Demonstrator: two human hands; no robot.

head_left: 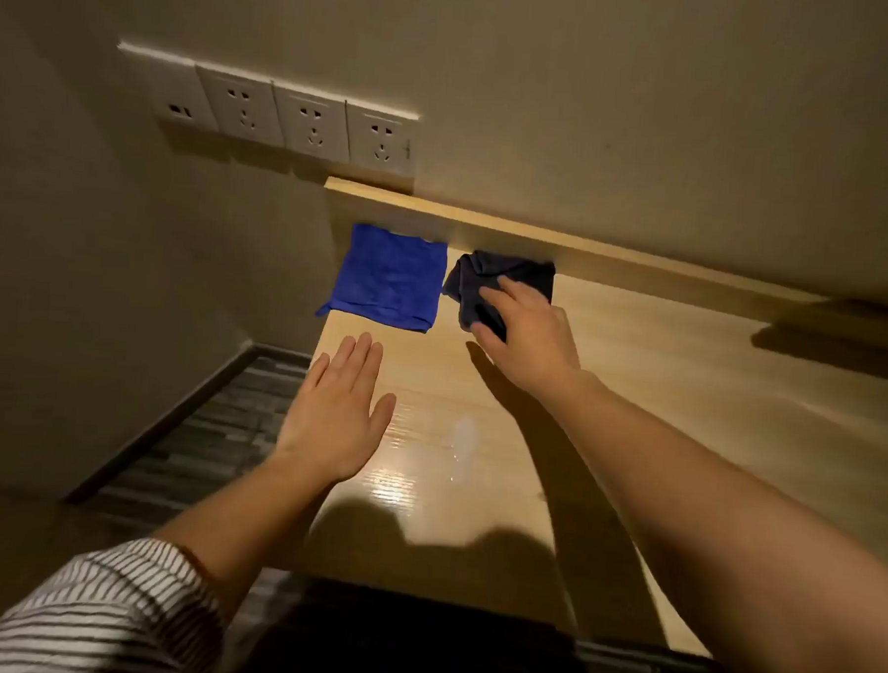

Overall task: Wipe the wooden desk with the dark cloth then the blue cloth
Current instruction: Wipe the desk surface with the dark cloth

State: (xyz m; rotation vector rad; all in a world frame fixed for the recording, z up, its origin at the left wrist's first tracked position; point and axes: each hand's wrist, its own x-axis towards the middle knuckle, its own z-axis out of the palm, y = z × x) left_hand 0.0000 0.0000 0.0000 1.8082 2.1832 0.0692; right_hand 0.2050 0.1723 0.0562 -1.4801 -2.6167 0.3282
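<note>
A light wooden desk (661, 378) runs along the wall. At its far left corner a blue cloth (391, 277) lies flat and folded square. Just right of it sits a crumpled dark cloth (478, 274). My right hand (527, 330) rests on the dark cloth with fingers and thumb closing around its near part. My left hand (337, 415) hovers flat and open over the desk's left edge, a little short of the blue cloth, holding nothing. A pale smear or wet patch (465, 440) shows on the desk between my arms.
A raised wooden ledge (565, 239) runs along the back of the desk against the wall. A row of white wall sockets (284, 114) sits above the desk's left corner. The desk's left edge drops to a dark tiled floor (194, 441).
</note>
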